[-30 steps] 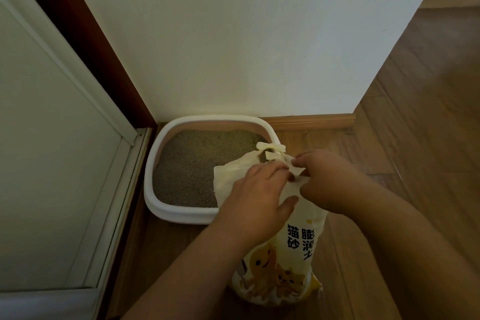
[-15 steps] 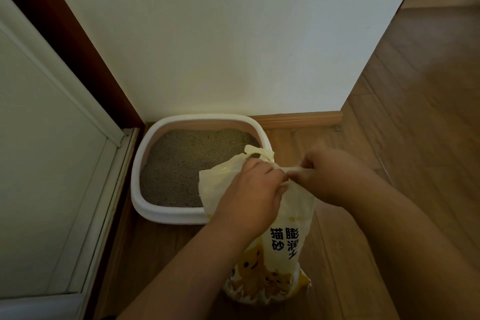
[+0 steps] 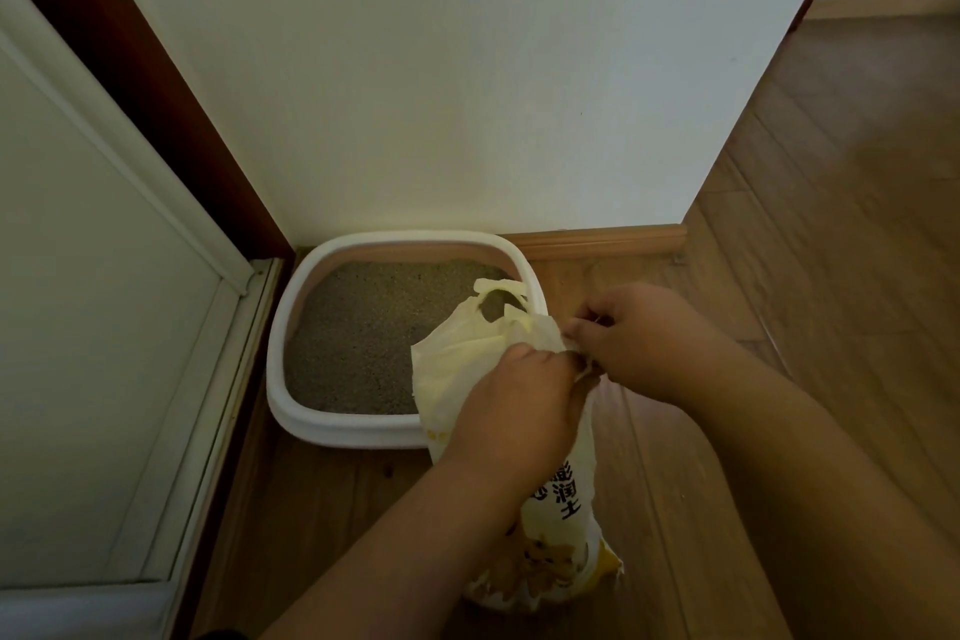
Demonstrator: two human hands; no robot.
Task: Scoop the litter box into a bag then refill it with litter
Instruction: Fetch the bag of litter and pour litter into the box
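A white litter box (image 3: 337,426) with grey litter (image 3: 363,333) inside sits on the floor in the corner against the wall. A pale yellow litter bag (image 3: 457,359) with black characters and cartoon cats stands upright on the floor at the box's near right corner. Its handle flap with a cut-out hole sticks up over the box. My left hand (image 3: 514,411) pinches the bag's top edge from the near side. My right hand (image 3: 639,338) pinches the same edge from the right, its fingertips almost touching the left hand's.
A white wall (image 3: 441,94) rises right behind the box, with a wooden skirting board (image 3: 597,239) at its foot. A white door panel (image 3: 93,327) and dark red frame (image 3: 145,83) close off the left. Wooden floor (image 3: 831,276) stretches to the right.
Both hands have kept their grip on the bag's top and drawn it slightly apart. The handle flap now stands higher over the box. The view has shifted a little.
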